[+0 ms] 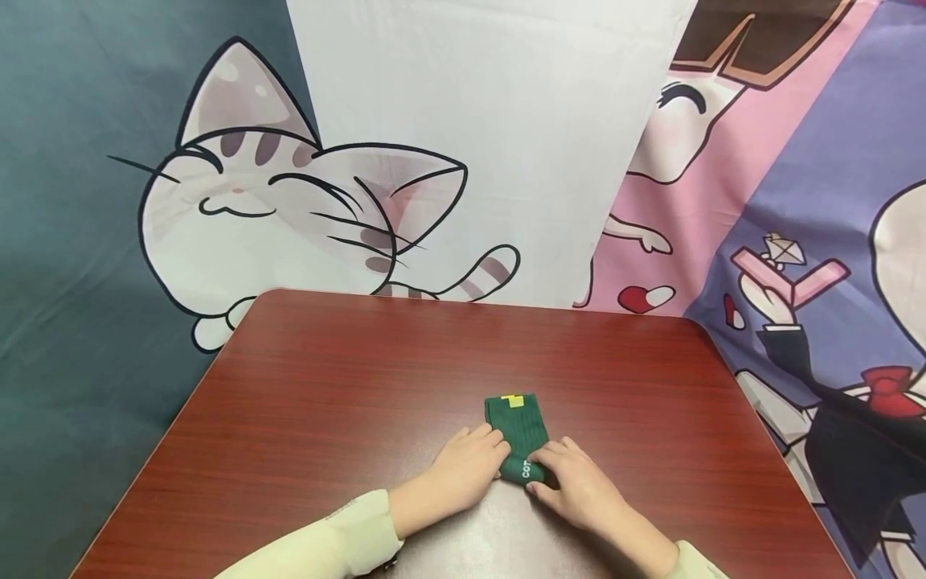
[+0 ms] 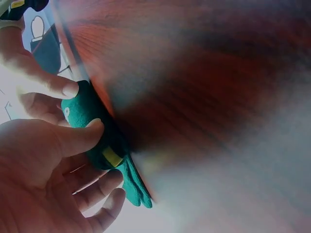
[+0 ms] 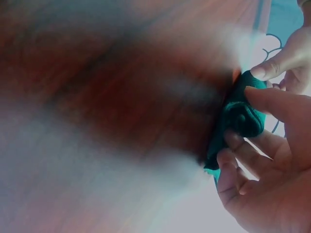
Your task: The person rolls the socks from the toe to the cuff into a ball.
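A pair of dark green socks [image 1: 521,425] lies on the table between both hands, with a yellow patch at its far end and white lettering at its near end. The near part is rolled up, and the coil's spiral [image 3: 243,119] shows in the right wrist view. My left hand [image 1: 466,468] grips the roll's left side, thumb on its near face. On the right side, my right hand [image 1: 581,489] holds the roll between thumb and fingers. In the left wrist view, two flat sock layers [image 2: 134,187] stick out beyond the roll [image 2: 87,109].
The reddish-brown wooden table [image 1: 347,370] has rounded far corners. Behind it hangs a cloth backdrop [image 1: 492,96] printed with a cartoon cat and figures. Light-coloured sleeves [image 1: 325,539] cover the forearms.
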Tool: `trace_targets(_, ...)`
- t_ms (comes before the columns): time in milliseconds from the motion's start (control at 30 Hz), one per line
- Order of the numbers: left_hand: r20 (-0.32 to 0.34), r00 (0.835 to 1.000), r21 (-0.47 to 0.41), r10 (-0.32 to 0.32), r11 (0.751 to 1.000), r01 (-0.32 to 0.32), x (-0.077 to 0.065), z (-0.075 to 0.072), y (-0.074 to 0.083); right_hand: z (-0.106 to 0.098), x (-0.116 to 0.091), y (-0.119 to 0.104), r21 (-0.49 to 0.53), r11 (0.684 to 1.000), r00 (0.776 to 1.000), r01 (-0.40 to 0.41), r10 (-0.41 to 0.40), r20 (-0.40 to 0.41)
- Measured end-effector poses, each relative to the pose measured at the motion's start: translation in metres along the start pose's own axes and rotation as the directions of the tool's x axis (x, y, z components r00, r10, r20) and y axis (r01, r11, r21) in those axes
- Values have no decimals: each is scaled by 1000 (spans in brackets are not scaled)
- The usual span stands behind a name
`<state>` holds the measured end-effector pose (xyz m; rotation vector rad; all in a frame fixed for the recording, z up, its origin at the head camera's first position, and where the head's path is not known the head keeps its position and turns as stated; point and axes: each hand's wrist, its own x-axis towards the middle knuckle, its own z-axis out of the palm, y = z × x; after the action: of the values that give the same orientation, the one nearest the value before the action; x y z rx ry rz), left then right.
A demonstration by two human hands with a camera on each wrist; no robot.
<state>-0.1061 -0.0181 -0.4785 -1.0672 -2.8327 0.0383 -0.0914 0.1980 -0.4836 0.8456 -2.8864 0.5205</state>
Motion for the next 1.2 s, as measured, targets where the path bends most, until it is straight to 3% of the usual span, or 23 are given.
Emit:
trace_targets(167, 23, 1000, -15, -17, 1000, 17, 0, -3, 1, -1, 4, 3, 78, 997, 1000, 14, -15, 18)
trace_targets(333, 63, 998, -44, -31, 998, 34, 0, -5, 2, -3, 5, 7, 158, 985, 994, -64, 50, 93)
trace_targets(767, 108, 994, -89, -29, 995, 39, 1, -2, -1, -5, 6, 5, 206, 966, 977, -158, 123, 173)
trace_targets(1200, 168, 986, -112, 0, 993, 19, 6, -10, -2, -2, 1, 4, 236, 950, 964, -205, 154, 216)
